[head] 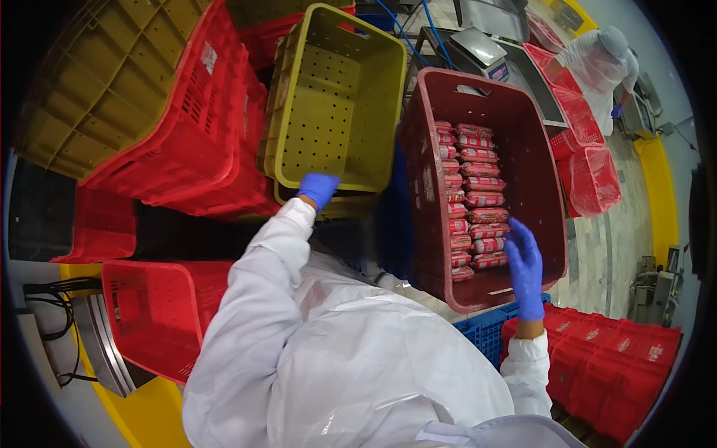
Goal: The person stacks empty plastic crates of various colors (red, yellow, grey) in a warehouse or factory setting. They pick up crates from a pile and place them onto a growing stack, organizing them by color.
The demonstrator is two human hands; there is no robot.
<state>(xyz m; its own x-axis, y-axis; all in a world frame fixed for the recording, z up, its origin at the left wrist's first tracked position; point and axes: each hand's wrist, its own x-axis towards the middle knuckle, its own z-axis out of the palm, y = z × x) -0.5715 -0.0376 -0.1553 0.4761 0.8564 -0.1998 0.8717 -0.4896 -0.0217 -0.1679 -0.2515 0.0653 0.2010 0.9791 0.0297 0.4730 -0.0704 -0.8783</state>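
Note:
My left hand [319, 189], in a blue glove, is at the near rim of an olive-green perforated plastic crate [330, 95]. Its fingers are folded out of sight, so a grip on the rim cannot be confirmed. Nothing lies inside that crate. To the right, a dark red plastic crate [529, 168] holds two stacked rows of red-and-white film-wrapped packages [484, 199] along its left side. My right hand [524, 263], also blue-gloved, reaches in over its near right part. Its fingers are apart beside the right row, and it holds nothing.
Stacked red crates [185, 112] rise at the left, with an olive crate [117, 73] on top. A red crate [157, 319] lies lower left. More red crates [605, 358] stand lower right. A bench scale [479, 47] and a co-worker [599, 73] are beyond.

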